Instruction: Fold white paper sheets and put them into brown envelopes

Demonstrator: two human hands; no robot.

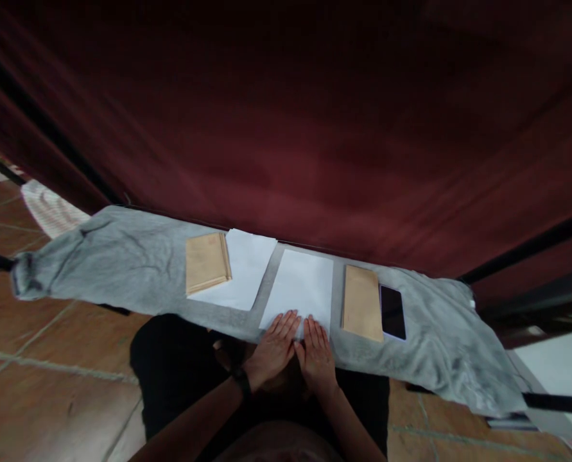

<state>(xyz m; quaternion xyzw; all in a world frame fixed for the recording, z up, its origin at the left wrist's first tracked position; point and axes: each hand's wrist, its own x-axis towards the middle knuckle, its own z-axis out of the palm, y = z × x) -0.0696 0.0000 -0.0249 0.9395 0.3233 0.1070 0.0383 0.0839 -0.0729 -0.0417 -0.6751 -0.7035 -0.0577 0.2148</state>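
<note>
A white sheet of paper (301, 282) lies flat on the grey cloth in front of me. My left hand (277, 343) rests on its near edge, fingers stretched out, palm down. Close beside it, my right hand (317, 350) lies on the same edge, also with its fingers out. To the left are more white sheets (250, 266), partly under a stack of brown envelopes (207, 262). Right of the middle sheet lies another pile of brown envelopes (363, 301), with a dark-screened phone (392, 312) next to it.
The narrow surface is covered by a rumpled grey cloth (126, 263). A dark red fabric wall (286, 147) rises behind it. Black bars (560, 403) stick out at both ends. White papers (562, 366) lie at the far right, and a tiled floor (88, 346) is below.
</note>
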